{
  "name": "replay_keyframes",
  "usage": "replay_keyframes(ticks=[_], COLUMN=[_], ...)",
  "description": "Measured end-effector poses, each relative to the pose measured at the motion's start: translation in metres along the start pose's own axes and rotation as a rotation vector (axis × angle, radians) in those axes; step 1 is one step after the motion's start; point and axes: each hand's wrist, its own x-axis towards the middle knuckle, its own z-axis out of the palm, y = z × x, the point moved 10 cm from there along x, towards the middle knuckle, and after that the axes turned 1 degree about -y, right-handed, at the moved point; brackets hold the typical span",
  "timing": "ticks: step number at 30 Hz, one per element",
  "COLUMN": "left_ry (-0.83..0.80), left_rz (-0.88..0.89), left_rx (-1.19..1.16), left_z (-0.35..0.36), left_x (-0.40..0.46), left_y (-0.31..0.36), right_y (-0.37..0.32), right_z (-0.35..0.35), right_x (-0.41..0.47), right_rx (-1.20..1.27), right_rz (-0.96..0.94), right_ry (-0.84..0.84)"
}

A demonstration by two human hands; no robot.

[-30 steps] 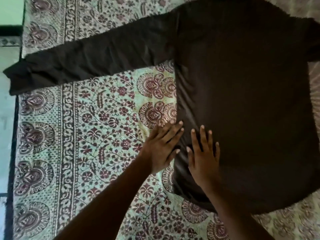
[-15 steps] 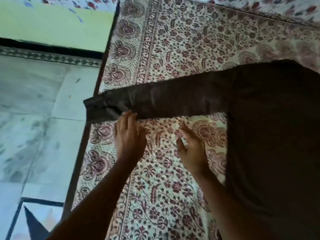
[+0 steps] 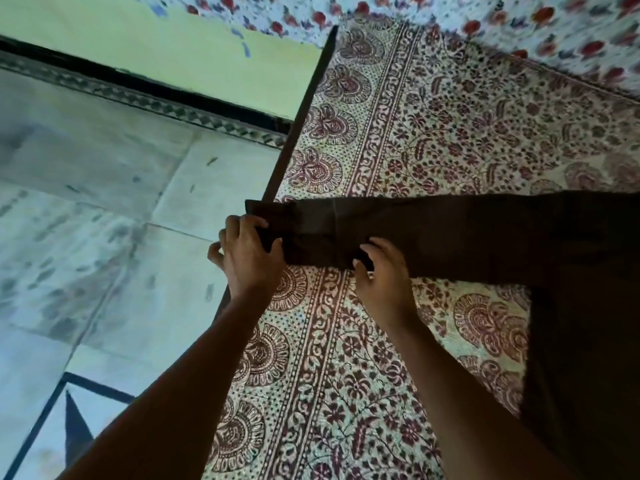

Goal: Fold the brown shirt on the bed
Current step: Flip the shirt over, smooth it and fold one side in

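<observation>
Floor (image 3: pixel 104 209) at 9 o'clock. Left hand (image 3: pixel 251 252) — fingers curled round cuff (image 3: pixel 268 220) at bed (image 3: pixel 398 358) edge. Right hand (image 3: pixel 382 275) grasping sleeve (image 3: pixel 450 233) lower edge. Shirt (image 3: pixel 588 341) body flat on bed, 3 o'clock.

We see a bed (image 3: pixel 398 358) with a flower-print sheet on top. The brown shirt (image 3: pixel 571 323) lies flat on it. One long sleeve (image 3: pixel 433 233) stretches out to the bed's edge by the floor.

Pale tiled floor (image 3: pixel 104 209) left; green wall (image 3: pixel 166 53) with dark skirting; red-flowered cloth (image 3: pixel 519 26) top.
</observation>
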Motion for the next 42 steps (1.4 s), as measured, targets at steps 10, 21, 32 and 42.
replay_keyframes(ticks=[10, 21, 32, 42], left_ry=[0.089, -0.333, -0.262, -0.320], left_rz=[0.223, 0.283, 0.311, 0.548], left_rx=[-0.258, -0.628, -0.116, 0.266], left_z=[-0.021, 0.085, 0.171, 0.272], left_x=[-0.011, -0.179, -0.266, -0.277], left_y=[0.054, 0.206, 0.252, 0.374], right_y=[0.032, 0.123, 0.279, 0.438], right_z=[0.001, -0.077, -0.228, -0.362], right_x=[0.001, -0.030, -0.071, -0.094], right_rx=[-0.068, 1.471, 1.008, 0.562], right_rz=[0.163, 0.773, 0.560, 0.559], right_ry=[0.075, -0.169, -0.153, 0.089])
